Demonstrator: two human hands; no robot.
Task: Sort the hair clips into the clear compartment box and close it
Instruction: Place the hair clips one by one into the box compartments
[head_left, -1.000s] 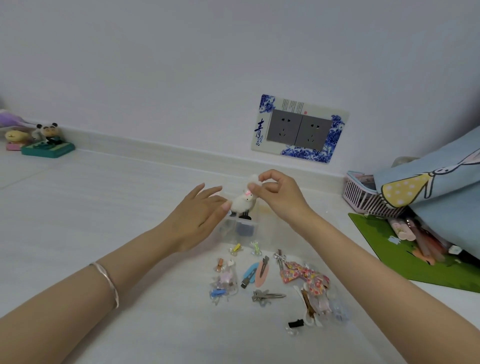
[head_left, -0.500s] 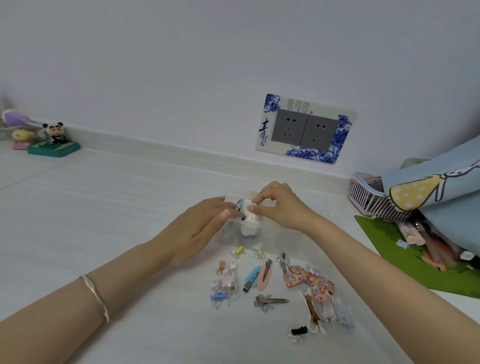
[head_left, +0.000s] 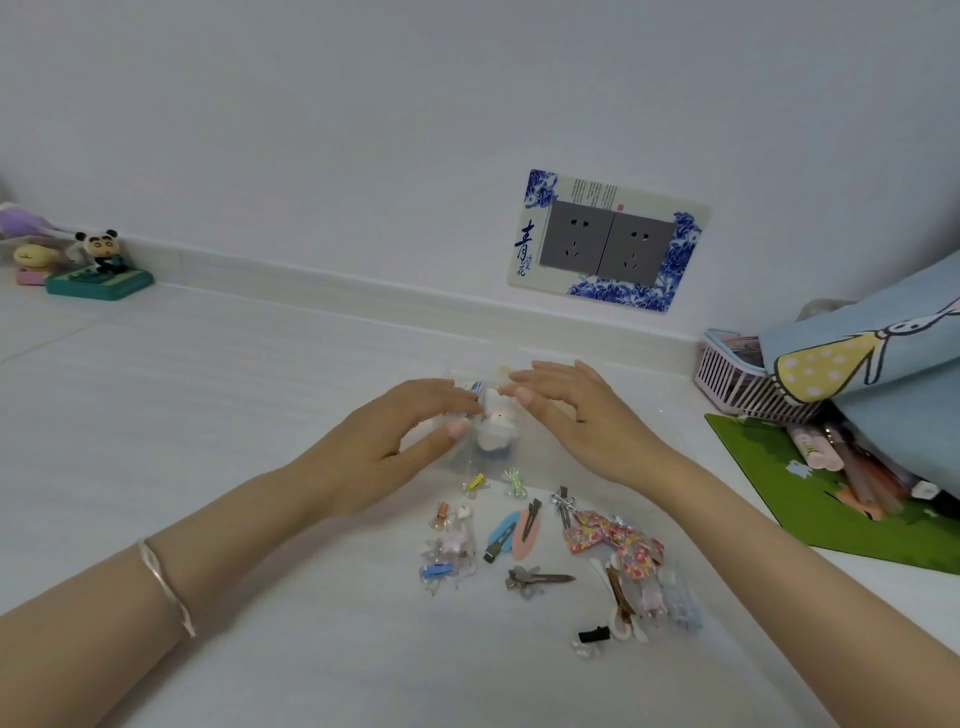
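Between the hands: a white fluffy clip (head_left: 496, 427) is seen sitting in the clear compartment box (head_left: 470, 457), over something blue; neither hand is closed on it.
Left hand: the left hand (head_left: 395, 441) is held palm-down with fingers spread and loosened, nothing gripped; its thumb tip is placed just beside the fluffy clip.
Right hand: the right hand (head_left: 576, 415) is likewise spread flat and relaxed over the box's right part, with nothing held.
Box: its clear walls are hard to make out against the white tabletop (head_left: 208, 415); whether a lid is attached cannot be told.
Near clips: a yellow clip (head_left: 475, 483) and a green clip (head_left: 513, 482) are laid just in front of the box.
Further clips: a blue snap clip (head_left: 501, 535) and a pink snap clip (head_left: 527, 532) are laid touching; a floral bow clip (head_left: 613, 543) is set to their right.
Left wrist: a silver bangle (head_left: 166, 587) is worn.
Wall: a double socket plate (head_left: 608, 241) is mounted behind.
Right edge: a pink basket (head_left: 737, 384) and a green mat (head_left: 831, 499) are seen.
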